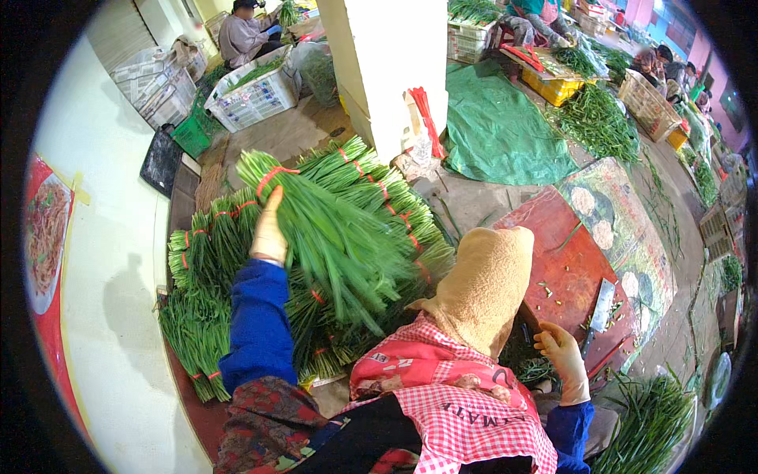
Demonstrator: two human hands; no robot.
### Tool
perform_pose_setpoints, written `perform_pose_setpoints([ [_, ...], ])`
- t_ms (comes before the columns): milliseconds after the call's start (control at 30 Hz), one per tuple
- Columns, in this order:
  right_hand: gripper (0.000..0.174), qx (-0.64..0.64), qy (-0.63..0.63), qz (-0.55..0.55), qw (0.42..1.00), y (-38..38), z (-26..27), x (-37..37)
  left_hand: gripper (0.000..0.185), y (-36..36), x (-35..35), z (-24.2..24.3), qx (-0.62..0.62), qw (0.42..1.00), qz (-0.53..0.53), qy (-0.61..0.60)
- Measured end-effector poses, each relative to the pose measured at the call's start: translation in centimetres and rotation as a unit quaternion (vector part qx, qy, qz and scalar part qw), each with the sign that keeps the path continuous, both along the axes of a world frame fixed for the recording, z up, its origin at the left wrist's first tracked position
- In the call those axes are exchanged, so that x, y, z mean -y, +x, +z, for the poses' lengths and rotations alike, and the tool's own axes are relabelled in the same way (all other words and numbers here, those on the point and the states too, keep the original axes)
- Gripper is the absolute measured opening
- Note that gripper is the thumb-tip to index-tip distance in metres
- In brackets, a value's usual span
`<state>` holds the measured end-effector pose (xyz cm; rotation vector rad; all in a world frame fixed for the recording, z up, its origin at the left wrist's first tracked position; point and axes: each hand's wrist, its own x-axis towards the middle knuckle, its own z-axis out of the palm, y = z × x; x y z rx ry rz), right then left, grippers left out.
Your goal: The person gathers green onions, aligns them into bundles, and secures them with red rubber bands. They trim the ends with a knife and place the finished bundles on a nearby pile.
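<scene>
My left hand (270,230), in a pale glove, grips a bundle of green garlic chives (337,237) near its red tie. The cut stem ends point up and left; the leaves fan out, blurred, toward my lap. Beneath it lies a pile of similar tied bundles (408,201). My right hand (561,355), also gloved, is beside the near edge of a red board (562,260), its fingers loosely bent and apart. Nothing shows in its grasp; whether the fingertips touch the board I cannot tell. A cleaver (603,305) rests on the board among stem scraps.
A tan towel (488,284) covers my knee. Left is a white wall (118,284); ahead, a white pillar (397,65) and green tarp (503,130). Loose chives (645,415) lie at lower right. Farther off, people sit among crates (254,98).
</scene>
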<state>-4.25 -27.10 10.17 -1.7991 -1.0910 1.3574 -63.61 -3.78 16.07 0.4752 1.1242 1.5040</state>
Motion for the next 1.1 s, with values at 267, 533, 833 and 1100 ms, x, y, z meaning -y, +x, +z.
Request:
perform_pose_setpoints([
  [267,0.042,-0.006,-0.057,0.008,0.998,0.1,-3.8,0.0,0.077,-8.1,0.9,4.9,-0.532,0.837,-0.121,-0.036],
  [533,0.042,0.007,-0.060,0.030,0.998,0.7,-6.1,-0.3,0.092,-9.2,2.4,2.3,-0.756,0.618,-0.142,-0.161],
  [833,0.041,0.010,-0.109,0.034,0.993,1.3,-8.7,0.3,0.106,-12.2,7.4,-2.8,-0.746,0.583,-0.227,-0.228],
  [1100,0.039,0.045,-0.112,0.057,0.991,0.5,-9.8,-0.3,0.083,-15.4,11.2,-0.9,-0.780,0.471,-0.247,-0.329],
])
